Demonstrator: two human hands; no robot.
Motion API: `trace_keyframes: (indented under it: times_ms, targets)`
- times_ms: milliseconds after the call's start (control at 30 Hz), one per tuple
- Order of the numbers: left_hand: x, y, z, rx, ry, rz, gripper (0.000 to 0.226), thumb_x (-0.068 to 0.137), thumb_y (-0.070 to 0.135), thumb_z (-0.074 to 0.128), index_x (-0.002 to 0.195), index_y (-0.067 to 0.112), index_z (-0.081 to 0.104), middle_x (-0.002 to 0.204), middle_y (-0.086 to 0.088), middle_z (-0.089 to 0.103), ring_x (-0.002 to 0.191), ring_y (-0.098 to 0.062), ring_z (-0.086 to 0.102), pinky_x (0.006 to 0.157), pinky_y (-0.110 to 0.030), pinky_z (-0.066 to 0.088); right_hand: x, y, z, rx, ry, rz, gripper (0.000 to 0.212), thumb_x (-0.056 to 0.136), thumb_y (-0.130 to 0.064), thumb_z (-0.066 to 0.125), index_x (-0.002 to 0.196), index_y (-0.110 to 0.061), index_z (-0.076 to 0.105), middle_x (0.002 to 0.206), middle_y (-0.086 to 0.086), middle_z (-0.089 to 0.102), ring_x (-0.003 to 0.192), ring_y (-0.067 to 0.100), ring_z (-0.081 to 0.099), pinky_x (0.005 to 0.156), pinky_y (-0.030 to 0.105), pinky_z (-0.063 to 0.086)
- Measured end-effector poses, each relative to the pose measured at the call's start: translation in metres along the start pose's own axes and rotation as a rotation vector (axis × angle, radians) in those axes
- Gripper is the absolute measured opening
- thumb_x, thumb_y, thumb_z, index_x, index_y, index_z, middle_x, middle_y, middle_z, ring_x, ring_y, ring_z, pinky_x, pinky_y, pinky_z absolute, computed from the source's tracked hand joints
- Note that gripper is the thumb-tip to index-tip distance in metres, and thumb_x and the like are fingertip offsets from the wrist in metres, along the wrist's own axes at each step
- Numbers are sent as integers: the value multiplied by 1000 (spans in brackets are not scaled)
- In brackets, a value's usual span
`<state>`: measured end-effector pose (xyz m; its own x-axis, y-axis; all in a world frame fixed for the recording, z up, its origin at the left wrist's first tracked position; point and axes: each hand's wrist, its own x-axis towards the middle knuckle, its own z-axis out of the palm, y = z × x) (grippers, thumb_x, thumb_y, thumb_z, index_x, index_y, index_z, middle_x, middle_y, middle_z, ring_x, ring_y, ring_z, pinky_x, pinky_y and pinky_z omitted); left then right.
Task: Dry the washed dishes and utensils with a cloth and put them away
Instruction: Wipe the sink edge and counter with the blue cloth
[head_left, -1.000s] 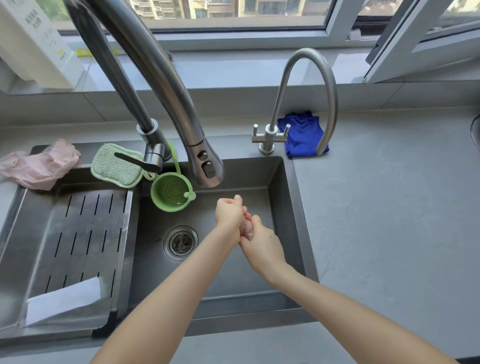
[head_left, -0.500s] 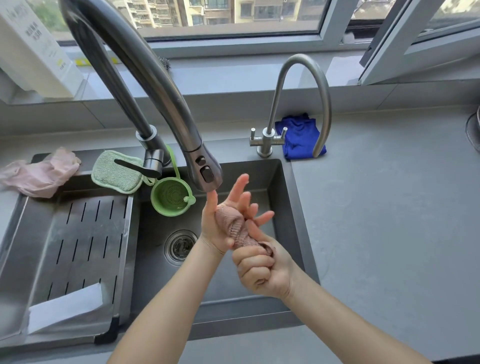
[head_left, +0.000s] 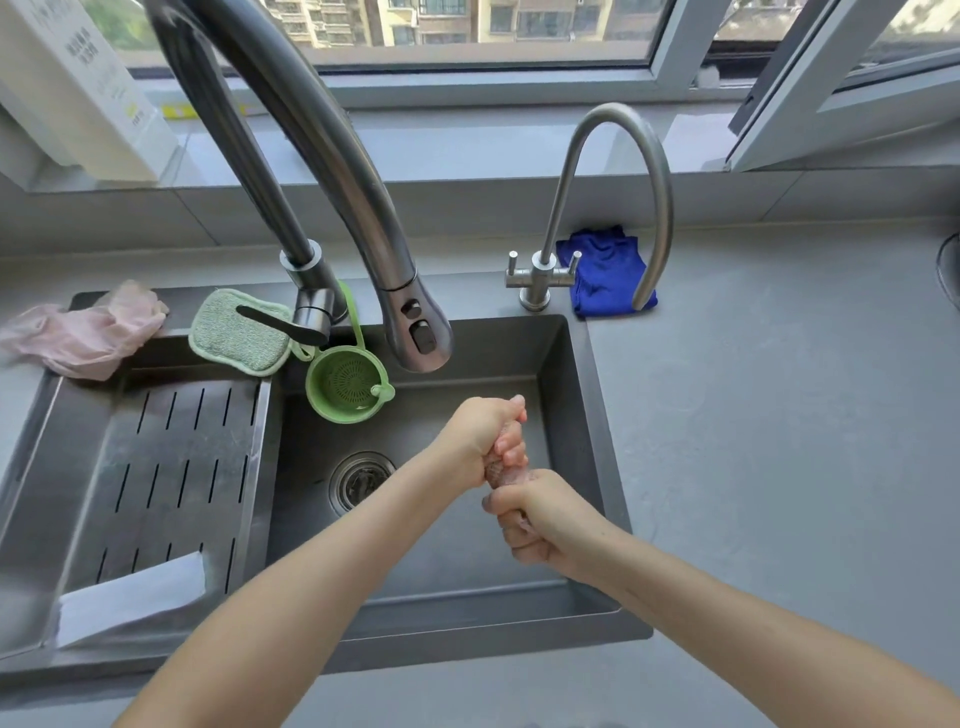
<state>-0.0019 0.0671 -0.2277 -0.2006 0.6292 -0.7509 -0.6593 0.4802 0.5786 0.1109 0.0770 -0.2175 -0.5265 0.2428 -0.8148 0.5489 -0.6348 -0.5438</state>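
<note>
1 pink cloth (head_left: 500, 467), twisted into a short rope, sits just right of frame centre above the sink (head_left: 576, 405). Its long axis runs up-frame to down-frame. The left hand (head_left: 480, 436) clamps the upper end and the right hand (head_left: 545, 519) the lower, fists almost touching. 0.5 s earlier the left fingers were splayed, higher, near the faucet head (head_left: 415, 332); now they curl tight for wringing.
</note>
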Motion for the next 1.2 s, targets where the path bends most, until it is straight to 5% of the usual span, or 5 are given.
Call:
trace_keyframes:
  times_ms: [367,533,767,967,1200]
  targets:
    - [22,-17,11,58,282,35,35,100,13,35,66,7,38,25,-3,28,21,-15,27,44,-23,35,30,19,-6,-335,284,-179,22,73,1,49,64,-15,36,47,-2,36,38,12,29,42,19,22]
    - [7,-5,-11,193,109,79,21,96,30,52,93,9,49,66,-6,57,51,-14,59,43,-21,44,18,6,-31,-354,149,-214,33,75,-9,70,95,-11,44,65,4,50,45,13,42,41,23,30]
    - [-21,12,-36,422,-207,37,36,78,34,75,103,10,66,96,-8,70,87,-18,68,82,-35,56,-6,-24,-64,-285,-96,-227,39,71,-32,77,93,-6,58,64,2,49,55,17,43,41,24,31]
    - [-62,25,-36,441,-319,325,29,82,10,71,110,14,68,109,-15,69,97,-20,64,83,-30,55,-40,-38,-60,-297,-125,-306,46,80,-50,56,100,-9,64,73,0,70,73,19,64,74,34,49]
    - [-121,47,-12,523,-145,689,33,72,0,76,103,9,67,96,-10,73,88,-16,69,76,-23,55,-86,-56,-37,-631,152,-861,32,81,-30,75,111,-31,63,96,-3,72,89,7,68,82,20,53]
